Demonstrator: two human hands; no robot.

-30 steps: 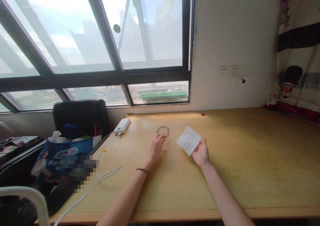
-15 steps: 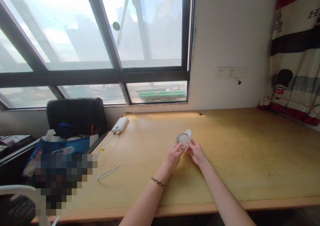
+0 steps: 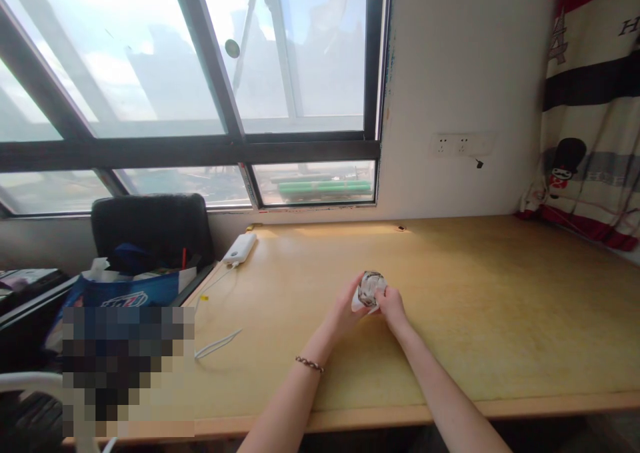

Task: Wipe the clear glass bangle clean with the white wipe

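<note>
A small round bundle [image 3: 371, 285], whitish with dark brown markings, is held between both my hands above the middle of the table. A thin white edge like paper or plastic shows at its lower left; its exact kind is not clear. My left hand [image 3: 345, 309], with a braided bracelet on the wrist, curves round the bundle's left side. On the right, my right hand [image 3: 393, 306] is closed with thumb and fingers pressed against its near face. Some of the fingertips are hidden behind it.
The wooden table [image 3: 500, 319] spreads beneath my hands. At its left edge lie a white power bank [image 3: 241, 249] and a looped white cable [image 3: 219, 343]. Beyond that edge are a black chair [image 3: 150, 229] and a blue bag [image 3: 135, 293]. Window, wall socket [image 3: 453, 144] and patterned curtain [image 3: 570, 173] stand behind.
The bundle has been turned, so its round dark-marked face now shows where white material stuck up before. My left hand has opened wider round its side; the right fingers have curled onto it.
</note>
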